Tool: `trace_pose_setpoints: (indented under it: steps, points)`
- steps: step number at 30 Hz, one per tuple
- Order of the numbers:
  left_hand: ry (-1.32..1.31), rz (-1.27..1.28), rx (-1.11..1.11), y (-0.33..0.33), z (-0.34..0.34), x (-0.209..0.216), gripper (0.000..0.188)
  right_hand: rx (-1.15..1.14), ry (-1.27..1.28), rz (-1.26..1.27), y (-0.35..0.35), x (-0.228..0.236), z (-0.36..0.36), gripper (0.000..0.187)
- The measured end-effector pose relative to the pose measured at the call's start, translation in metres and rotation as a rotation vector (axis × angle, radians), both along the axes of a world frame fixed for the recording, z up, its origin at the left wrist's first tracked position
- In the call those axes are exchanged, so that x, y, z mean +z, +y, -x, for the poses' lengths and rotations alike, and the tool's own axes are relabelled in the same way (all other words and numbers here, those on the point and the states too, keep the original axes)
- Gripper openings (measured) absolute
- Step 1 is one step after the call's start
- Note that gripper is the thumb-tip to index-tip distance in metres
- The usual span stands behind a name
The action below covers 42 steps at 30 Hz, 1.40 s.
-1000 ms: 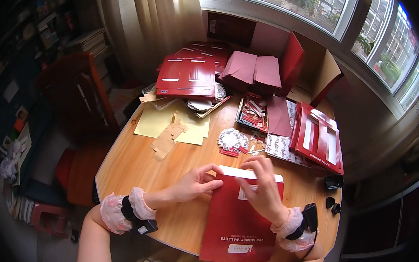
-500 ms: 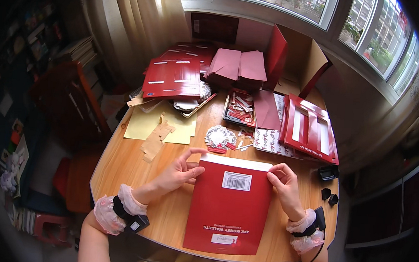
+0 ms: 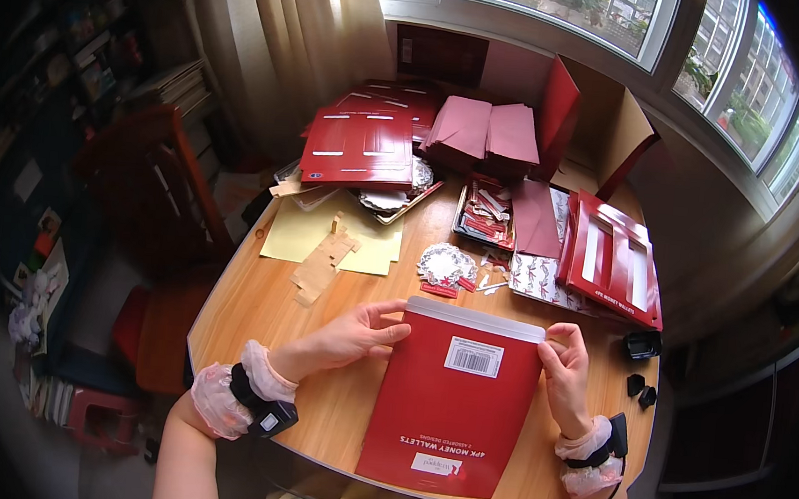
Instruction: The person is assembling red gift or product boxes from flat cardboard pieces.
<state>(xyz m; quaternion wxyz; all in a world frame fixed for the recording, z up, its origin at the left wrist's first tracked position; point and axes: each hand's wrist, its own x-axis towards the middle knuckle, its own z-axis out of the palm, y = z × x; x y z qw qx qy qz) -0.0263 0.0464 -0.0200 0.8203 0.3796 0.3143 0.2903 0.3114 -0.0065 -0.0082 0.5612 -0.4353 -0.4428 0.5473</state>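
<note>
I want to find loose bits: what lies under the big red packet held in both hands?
Under the red packet only the wooden table shows around its edges. The left hand and right hand grip its top corners. Anything beneath is covered.

Tabletop clutter, far side
Red folder stack at 11 o'clock, yellow sheets w/ cardboard strips, pink envelopes at 12.

red card packet | flat on table, white top edge, barcode sticker | apparently sealed
</note>
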Motion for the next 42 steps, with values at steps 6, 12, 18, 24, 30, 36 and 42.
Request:
trace_pose_setpoints:
  steps: [6,12,18,24,30,36,42]
  points:
    - [-0.029,-0.032,-0.015,-0.001,-0.001,0.000,0.041,0.050,0.042,0.075,0.000,0.003,-0.003,0.029]
    - [-0.028,-0.064,-0.046,-0.003,0.002,0.001,0.044,0.049,0.019,0.044,-0.001,0.001,-0.003,0.028]
    - [0.070,-0.084,-0.026,-0.003,-0.001,0.010,0.051,0.080,0.065,0.099,-0.001,0.003,-0.005,0.028]
    - [0.140,-0.154,-0.070,-0.004,-0.001,0.021,0.057,0.081,-0.035,0.187,-0.002,0.000,-0.008,0.029]
    - [0.187,-0.149,-0.078,-0.004,-0.001,0.023,0.056,0.018,-0.119,0.156,-0.005,0.004,-0.002,0.024]
    - [0.260,-0.153,-0.032,-0.005,-0.005,0.021,0.051,0.018,-0.105,0.131,-0.007,0.003,-0.001,0.024]
    - [0.297,-0.231,0.031,-0.005,-0.009,0.016,0.036,0.080,-0.123,0.166,-0.008,0.000,0.002,0.026]
